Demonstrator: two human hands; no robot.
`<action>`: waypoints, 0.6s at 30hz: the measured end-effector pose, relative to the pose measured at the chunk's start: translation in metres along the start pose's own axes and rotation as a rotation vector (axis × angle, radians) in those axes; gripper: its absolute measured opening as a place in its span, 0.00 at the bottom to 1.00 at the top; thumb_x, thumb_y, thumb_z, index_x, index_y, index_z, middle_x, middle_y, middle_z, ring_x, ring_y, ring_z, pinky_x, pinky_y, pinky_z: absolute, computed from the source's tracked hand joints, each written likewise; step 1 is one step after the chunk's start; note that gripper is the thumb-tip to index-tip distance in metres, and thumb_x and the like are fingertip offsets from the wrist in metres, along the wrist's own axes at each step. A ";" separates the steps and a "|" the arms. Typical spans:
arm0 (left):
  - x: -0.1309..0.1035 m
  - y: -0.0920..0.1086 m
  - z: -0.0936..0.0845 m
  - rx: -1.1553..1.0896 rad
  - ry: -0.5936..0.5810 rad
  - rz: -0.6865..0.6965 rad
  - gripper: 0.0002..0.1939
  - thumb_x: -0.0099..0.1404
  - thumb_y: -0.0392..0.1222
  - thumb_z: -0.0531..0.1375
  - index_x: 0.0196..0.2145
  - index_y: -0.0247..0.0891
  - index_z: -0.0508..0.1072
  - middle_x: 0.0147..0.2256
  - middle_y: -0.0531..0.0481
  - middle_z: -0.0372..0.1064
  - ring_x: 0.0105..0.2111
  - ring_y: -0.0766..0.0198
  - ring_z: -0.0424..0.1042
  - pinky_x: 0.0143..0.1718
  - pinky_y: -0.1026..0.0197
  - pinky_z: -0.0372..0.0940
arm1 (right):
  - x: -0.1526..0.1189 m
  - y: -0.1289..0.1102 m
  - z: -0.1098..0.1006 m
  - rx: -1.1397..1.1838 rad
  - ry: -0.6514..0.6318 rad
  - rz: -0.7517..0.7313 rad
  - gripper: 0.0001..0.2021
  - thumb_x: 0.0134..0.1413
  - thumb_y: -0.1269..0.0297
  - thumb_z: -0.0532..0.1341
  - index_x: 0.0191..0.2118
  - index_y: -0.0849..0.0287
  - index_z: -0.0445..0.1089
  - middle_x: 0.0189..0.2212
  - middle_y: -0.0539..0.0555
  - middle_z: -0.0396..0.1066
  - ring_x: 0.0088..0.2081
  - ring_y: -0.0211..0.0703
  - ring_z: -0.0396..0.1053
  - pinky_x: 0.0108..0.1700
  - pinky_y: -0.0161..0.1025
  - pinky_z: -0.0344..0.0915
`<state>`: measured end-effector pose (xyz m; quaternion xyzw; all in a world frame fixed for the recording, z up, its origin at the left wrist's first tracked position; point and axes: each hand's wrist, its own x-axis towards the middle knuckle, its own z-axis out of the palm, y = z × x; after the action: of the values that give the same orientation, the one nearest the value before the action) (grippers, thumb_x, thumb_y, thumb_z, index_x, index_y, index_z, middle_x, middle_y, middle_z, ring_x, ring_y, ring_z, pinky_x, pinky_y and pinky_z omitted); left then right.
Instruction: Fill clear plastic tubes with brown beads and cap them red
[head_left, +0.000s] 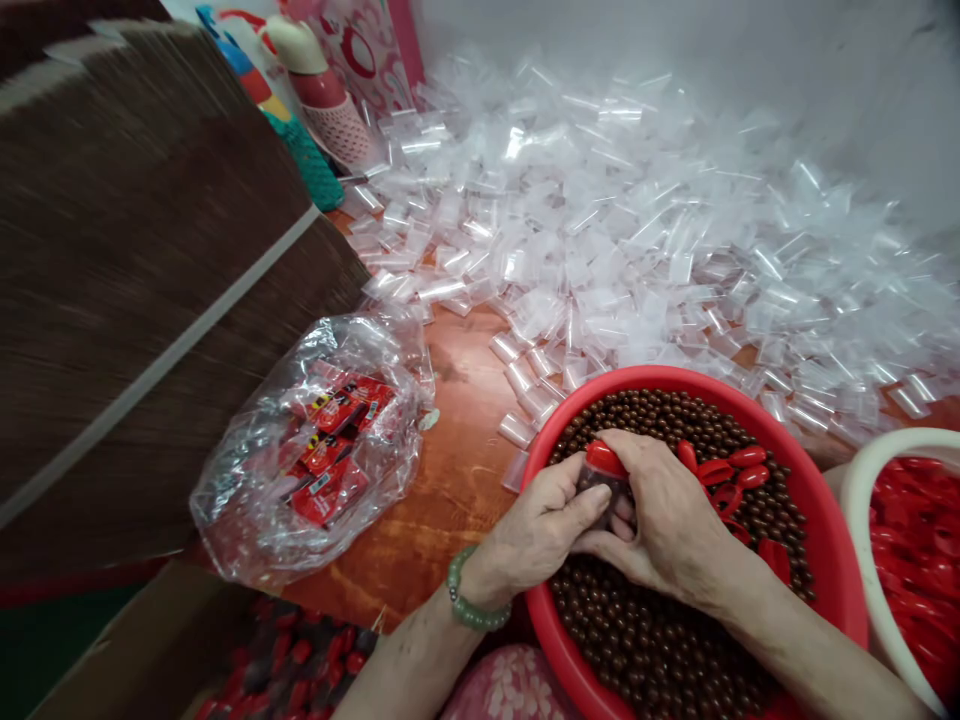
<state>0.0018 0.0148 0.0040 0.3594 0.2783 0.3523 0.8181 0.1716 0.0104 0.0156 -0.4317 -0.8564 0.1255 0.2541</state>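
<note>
Both hands are closed around a small clear container with a red cap (604, 458), and dark contents show through its side. My left hand (534, 522) grips it from the left, with the thumb across its front. From the right, my right hand (671, 520) wraps it, fingers at the cap and behind the body. Below the hands is a red tub (846, 580) filled with glossy brown balls (652, 645). Several loose red caps (750, 457) lie on the balls, just right of my right hand.
A large heap of clear plastic containers (600, 230) covers the table's back. A white tub (856, 490) of red caps stands at right. To the left are a clear bag (247, 500) of red packets, stacked brown cardboard (150, 250) and a box of red-capped containers (300, 655).
</note>
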 end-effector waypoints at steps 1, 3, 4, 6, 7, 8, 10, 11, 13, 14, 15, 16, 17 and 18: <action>0.001 0.000 0.001 -0.011 -0.006 0.007 0.16 0.67 0.49 0.61 0.46 0.35 0.72 0.36 0.47 0.74 0.32 0.65 0.72 0.39 0.62 0.67 | -0.001 -0.001 0.003 -0.060 0.026 -0.010 0.35 0.55 0.54 0.65 0.62 0.66 0.51 0.47 0.68 0.69 0.47 0.58 0.69 0.45 0.54 0.70; 0.001 0.000 0.003 -0.022 -0.007 0.030 0.16 0.66 0.49 0.62 0.46 0.35 0.73 0.37 0.48 0.74 0.34 0.64 0.73 0.42 0.61 0.68 | -0.001 -0.002 0.007 -0.161 0.064 -0.051 0.33 0.56 0.60 0.62 0.63 0.68 0.50 0.45 0.68 0.70 0.44 0.58 0.70 0.43 0.54 0.70; 0.001 0.000 0.003 -0.032 -0.008 0.037 0.16 0.66 0.49 0.62 0.45 0.35 0.73 0.38 0.48 0.75 0.35 0.64 0.74 0.43 0.61 0.67 | -0.001 -0.002 0.008 -0.202 0.076 -0.076 0.34 0.55 0.61 0.61 0.63 0.69 0.49 0.43 0.67 0.70 0.44 0.58 0.70 0.43 0.54 0.70; 0.001 -0.001 0.004 -0.063 -0.009 0.024 0.17 0.64 0.50 0.63 0.45 0.35 0.74 0.36 0.48 0.75 0.35 0.63 0.74 0.43 0.62 0.67 | -0.001 -0.001 0.008 -0.259 0.088 -0.124 0.36 0.54 0.62 0.61 0.64 0.70 0.48 0.41 0.66 0.71 0.42 0.57 0.70 0.45 0.54 0.69; 0.001 -0.002 0.003 -0.082 -0.010 0.007 0.18 0.64 0.51 0.64 0.44 0.35 0.74 0.35 0.48 0.75 0.34 0.64 0.73 0.42 0.62 0.67 | -0.001 -0.001 0.008 -0.275 0.094 -0.145 0.37 0.53 0.61 0.62 0.64 0.71 0.48 0.40 0.66 0.72 0.41 0.57 0.71 0.46 0.54 0.68; 0.001 -0.002 0.003 -0.097 -0.010 -0.010 0.18 0.63 0.52 0.64 0.44 0.34 0.75 0.34 0.49 0.74 0.33 0.64 0.73 0.41 0.63 0.67 | 0.000 0.000 0.008 -0.284 0.102 -0.162 0.38 0.53 0.61 0.62 0.64 0.72 0.47 0.39 0.65 0.72 0.40 0.56 0.71 0.46 0.54 0.68; 0.001 -0.004 0.001 -0.117 -0.013 -0.026 0.19 0.63 0.52 0.65 0.43 0.34 0.75 0.32 0.49 0.74 0.31 0.66 0.71 0.38 0.65 0.66 | 0.000 0.002 0.008 -0.293 0.118 -0.192 0.38 0.54 0.60 0.62 0.65 0.72 0.48 0.37 0.64 0.73 0.38 0.53 0.72 0.47 0.53 0.68; 0.001 -0.004 0.001 -0.123 -0.017 -0.025 0.18 0.63 0.52 0.65 0.42 0.33 0.75 0.32 0.49 0.74 0.31 0.66 0.71 0.38 0.65 0.66 | 0.000 0.003 0.008 -0.297 0.125 -0.196 0.37 0.54 0.59 0.62 0.65 0.71 0.48 0.36 0.63 0.73 0.37 0.53 0.72 0.47 0.53 0.68; 0.001 -0.006 0.000 -0.130 -0.028 -0.021 0.18 0.63 0.51 0.65 0.42 0.33 0.75 0.32 0.49 0.73 0.31 0.67 0.71 0.38 0.66 0.65 | -0.001 0.004 0.008 -0.306 0.136 -0.192 0.35 0.55 0.58 0.61 0.64 0.68 0.50 0.35 0.61 0.73 0.35 0.51 0.72 0.47 0.53 0.68; 0.002 -0.006 0.000 -0.131 -0.032 -0.019 0.18 0.63 0.51 0.65 0.43 0.33 0.75 0.32 0.50 0.74 0.31 0.67 0.71 0.38 0.66 0.66 | -0.001 0.005 0.009 -0.314 0.147 -0.195 0.34 0.56 0.57 0.60 0.64 0.68 0.51 0.35 0.60 0.74 0.35 0.50 0.72 0.47 0.53 0.68; 0.002 -0.006 0.000 -0.131 -0.036 -0.016 0.18 0.63 0.51 0.65 0.44 0.33 0.75 0.32 0.49 0.74 0.31 0.67 0.72 0.38 0.66 0.66 | 0.000 0.005 0.008 -0.319 0.157 -0.203 0.34 0.56 0.57 0.60 0.63 0.69 0.52 0.34 0.60 0.74 0.34 0.50 0.71 0.47 0.53 0.68; 0.002 -0.007 0.000 -0.130 -0.038 -0.012 0.19 0.63 0.51 0.65 0.44 0.32 0.74 0.32 0.49 0.74 0.31 0.66 0.72 0.38 0.65 0.66 | 0.001 0.005 0.008 -0.322 0.163 -0.215 0.33 0.55 0.58 0.60 0.62 0.70 0.53 0.34 0.61 0.73 0.34 0.50 0.71 0.46 0.53 0.68; 0.003 -0.007 0.000 -0.125 -0.038 -0.006 0.20 0.63 0.52 0.64 0.45 0.32 0.74 0.33 0.49 0.74 0.31 0.65 0.73 0.38 0.64 0.67 | 0.002 0.004 0.007 -0.324 0.160 -0.227 0.33 0.55 0.59 0.61 0.61 0.72 0.53 0.35 0.62 0.73 0.35 0.50 0.71 0.46 0.52 0.68; 0.004 -0.007 0.001 -0.115 -0.031 0.004 0.22 0.63 0.52 0.64 0.46 0.32 0.74 0.34 0.48 0.75 0.32 0.64 0.73 0.39 0.63 0.67 | 0.003 0.004 0.005 -0.324 0.147 -0.235 0.32 0.55 0.60 0.61 0.60 0.74 0.54 0.37 0.64 0.73 0.37 0.51 0.70 0.45 0.51 0.68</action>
<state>0.0070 0.0140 -0.0019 0.3177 0.2441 0.3638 0.8409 0.1694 0.0152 0.0108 -0.3719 -0.8890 -0.0763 0.2560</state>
